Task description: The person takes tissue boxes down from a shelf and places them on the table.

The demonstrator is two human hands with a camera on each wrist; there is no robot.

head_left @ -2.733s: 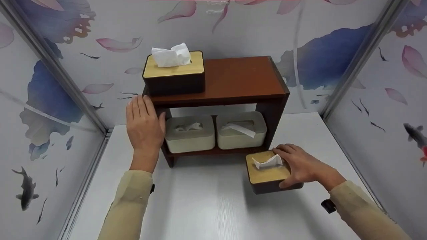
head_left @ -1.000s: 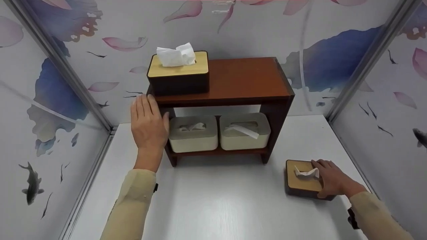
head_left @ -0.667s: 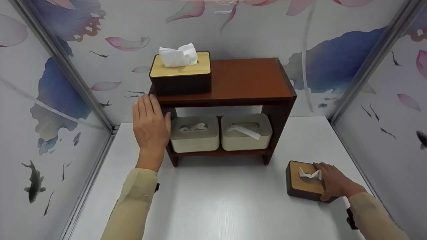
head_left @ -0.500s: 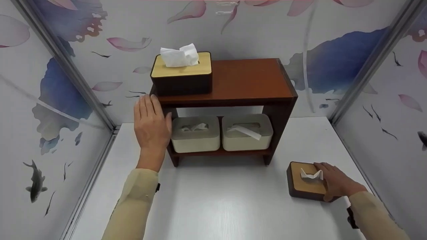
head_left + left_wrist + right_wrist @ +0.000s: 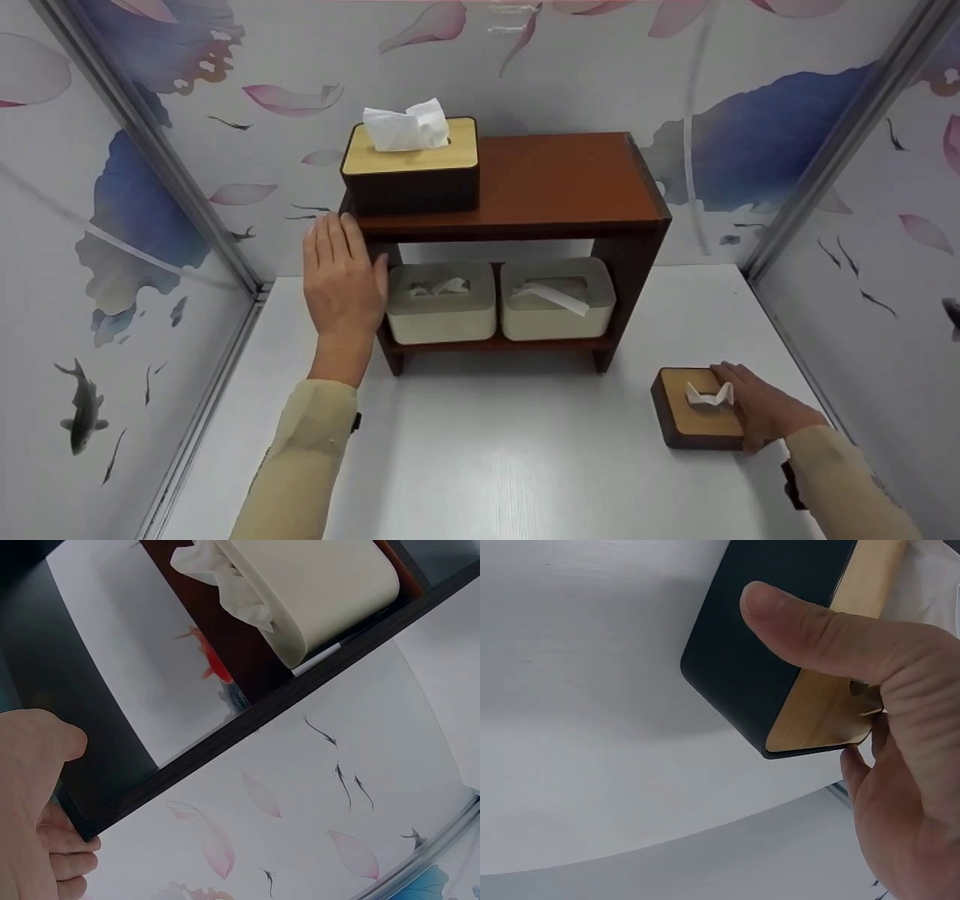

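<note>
At the right of the white table my right hand (image 5: 765,405) holds a dark tissue box (image 5: 703,410) with a wooden lid and a tissue sticking out. In the right wrist view the thumb (image 5: 802,622) presses the dark side while the other fingers lie past the lid's far edge. My left hand (image 5: 343,289) grips the left side of a reddish-brown shelf (image 5: 562,180). The left wrist view has its thumb (image 5: 64,739) on the inner side of the panel and its fingertips at the outer side.
A second dark tissue box (image 5: 409,187) with a wooden lid stands on the shelf top, at the left. Two cream tissue boxes, a left one (image 5: 442,322) and a right one (image 5: 559,319), sit side by side on the lower shelf. Patterned panels (image 5: 570,75) enclose the table.
Earlier the right hand held the tissue box just in front of the shelf's right leg; both have since moved right and down onto the table. The left hand stays on the shelf.
</note>
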